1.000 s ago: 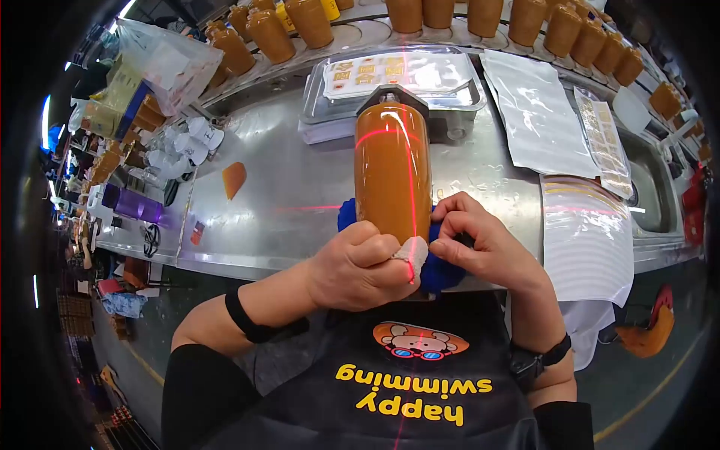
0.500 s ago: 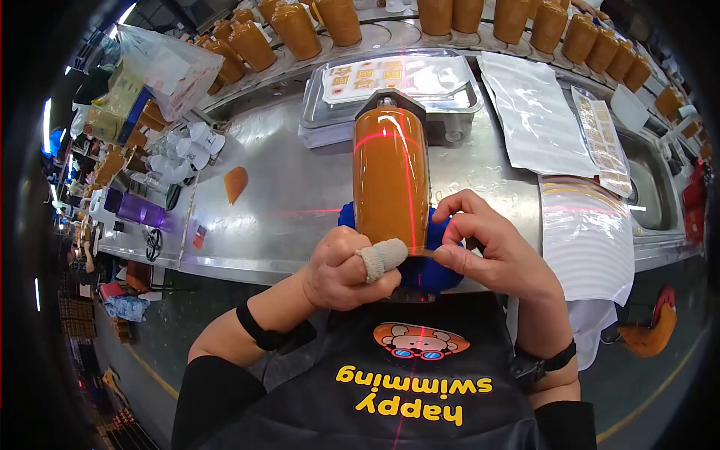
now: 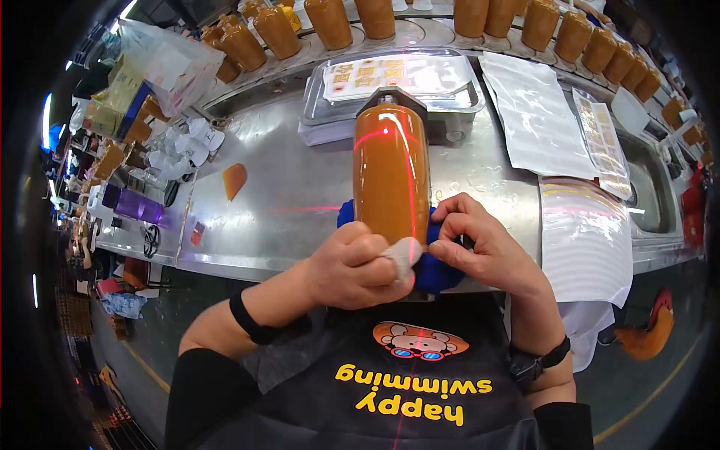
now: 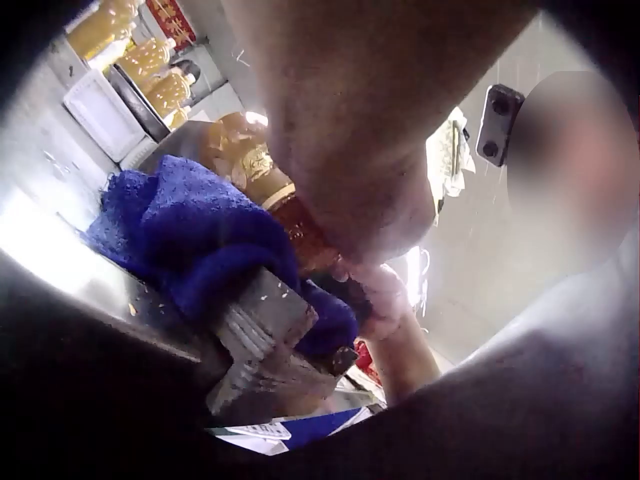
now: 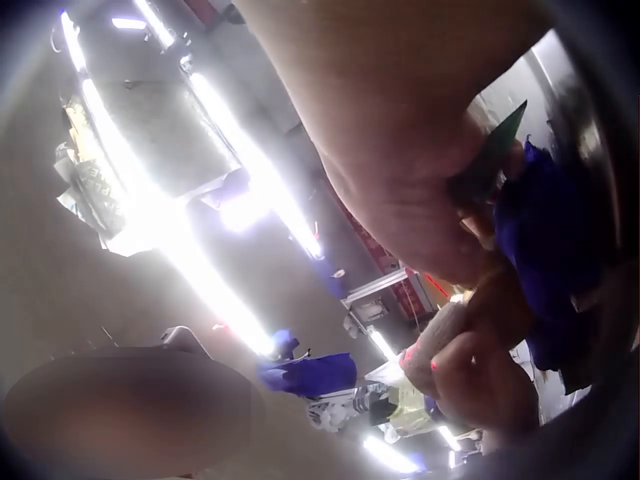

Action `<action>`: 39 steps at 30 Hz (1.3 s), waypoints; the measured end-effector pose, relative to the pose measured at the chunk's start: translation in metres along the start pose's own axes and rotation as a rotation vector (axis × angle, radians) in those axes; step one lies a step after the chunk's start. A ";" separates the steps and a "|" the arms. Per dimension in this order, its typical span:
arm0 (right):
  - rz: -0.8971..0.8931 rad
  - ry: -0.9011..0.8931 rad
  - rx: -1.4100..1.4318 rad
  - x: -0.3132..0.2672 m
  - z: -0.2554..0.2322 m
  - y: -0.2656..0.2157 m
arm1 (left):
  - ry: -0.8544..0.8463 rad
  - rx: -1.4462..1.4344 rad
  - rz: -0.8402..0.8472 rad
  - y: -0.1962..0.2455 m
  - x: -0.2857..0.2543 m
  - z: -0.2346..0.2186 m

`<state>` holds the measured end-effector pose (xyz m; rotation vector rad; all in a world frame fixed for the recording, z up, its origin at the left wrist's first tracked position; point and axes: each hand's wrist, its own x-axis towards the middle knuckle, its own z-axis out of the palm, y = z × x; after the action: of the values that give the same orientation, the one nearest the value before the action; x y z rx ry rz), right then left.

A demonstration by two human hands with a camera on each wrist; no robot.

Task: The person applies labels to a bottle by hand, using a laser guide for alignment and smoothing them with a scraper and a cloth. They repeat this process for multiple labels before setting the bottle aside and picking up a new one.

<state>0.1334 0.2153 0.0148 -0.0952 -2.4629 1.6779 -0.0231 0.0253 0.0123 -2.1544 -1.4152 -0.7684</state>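
Observation:
A glossy brown bottle [image 3: 390, 172] lies on a blue cloth [image 3: 439, 277], its neck at a dark angular rest [image 3: 416, 101]. My left hand [image 3: 349, 270] has its fingers curled against the bottle's near end, a pale cover [image 3: 405, 255] on one finger. At the bottle's right side, my right hand [image 3: 487, 247] has thumb and forefinger close together beside the covered finger; a sliver between them is too small to identify. The right wrist view shows a dark green pointed tool [image 5: 495, 150] in the right hand [image 5: 400, 190]. In the left wrist view, the blue cloth [image 4: 190, 220] lies over a worn block [image 4: 260, 350].
Beyond the bottle sits a clear tray [image 3: 311, 105] with label sheets [image 3: 367, 73]. White sheets [image 3: 532, 112] lie to the right near a sink [image 3: 649, 180]. A brown scraper-like piece [image 3: 234, 181] and a purple bottle [image 3: 135, 205] are at left; brown bottles [image 3: 330, 26] line the back.
A thin brown strip stretched between my hands half a second ago is now mostly out of sight. My left hand has turned, its covered finger moving right. The back-row bottles have shifted.

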 end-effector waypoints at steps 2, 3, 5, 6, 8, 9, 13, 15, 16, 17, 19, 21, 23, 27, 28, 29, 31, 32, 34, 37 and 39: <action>-0.006 0.004 -0.010 0.000 0.000 0.001 | 0.023 -0.010 -0.056 0.004 -0.007 0.000; -0.012 0.001 -0.016 0.000 0.001 0.001 | 0.019 0.023 -0.047 0.006 -0.007 -0.002; -0.007 0.008 -0.013 0.000 0.001 0.004 | 0.019 0.041 -0.057 0.008 -0.006 -0.003; -0.005 0.008 -0.012 0.000 0.002 0.005 | 0.024 0.025 -0.075 0.009 -0.005 -0.001; -0.023 0.018 -0.027 0.000 0.002 0.005 | -0.004 0.041 -0.023 0.007 0.000 -0.003; -0.030 0.026 -0.035 0.000 0.001 0.006 | -0.035 0.070 0.047 0.004 0.007 -0.007; 0.008 0.086 -0.006 -0.006 -0.001 0.001 | -0.057 0.134 0.047 0.005 0.008 -0.007; -0.007 0.144 0.027 -0.011 -0.001 0.000 | 0.002 0.203 -0.126 0.006 0.007 -0.001; -0.029 0.195 0.085 -0.012 0.000 0.002 | 0.031 0.240 -0.216 0.008 0.006 0.000; -0.053 0.242 0.143 -0.013 0.002 0.004 | 0.036 0.135 -0.355 0.013 0.005 -0.001; 0.000 0.262 0.429 -0.015 0.004 0.001 | 0.097 0.014 -0.463 0.016 -0.004 0.001; 0.055 0.262 0.583 -0.016 0.006 -0.007 | 0.119 -0.101 -0.543 0.019 -0.007 0.000; 0.149 0.225 0.703 -0.018 0.004 -0.015 | 0.105 -0.208 -0.587 0.020 -0.006 -0.004; 0.119 0.192 0.527 -0.023 0.008 -0.004 | 0.113 -0.270 -0.695 0.021 0.004 -0.005; 0.128 0.169 0.510 -0.024 0.008 -0.004 | 0.118 -0.269 -0.726 0.022 0.005 -0.003; 0.136 0.146 0.492 -0.025 0.008 -0.004 | 0.125 -0.269 -0.757 0.024 0.008 0.000; 0.163 0.114 0.489 -0.027 0.008 -0.003 | 0.134 -0.257 -0.784 0.026 0.011 0.004; 0.160 0.104 0.456 -0.027 0.008 -0.002 | 0.138 -0.245 -0.781 0.026 0.012 0.005; 0.153 0.085 0.392 -0.027 0.007 -0.002 | 0.146 -0.234 -0.776 0.027 0.014 0.006; 0.143 0.095 0.361 -0.026 0.008 -0.001 | 0.158 -0.228 -0.775 0.027 0.016 0.008; 0.144 0.097 0.386 -0.026 0.009 0.000 | 0.159 -0.219 -0.776 0.027 0.017 0.009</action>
<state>0.1575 0.2034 0.0087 -0.3028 -2.0641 2.1195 0.0093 0.0319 0.0150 -1.5905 -2.1763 -1.3783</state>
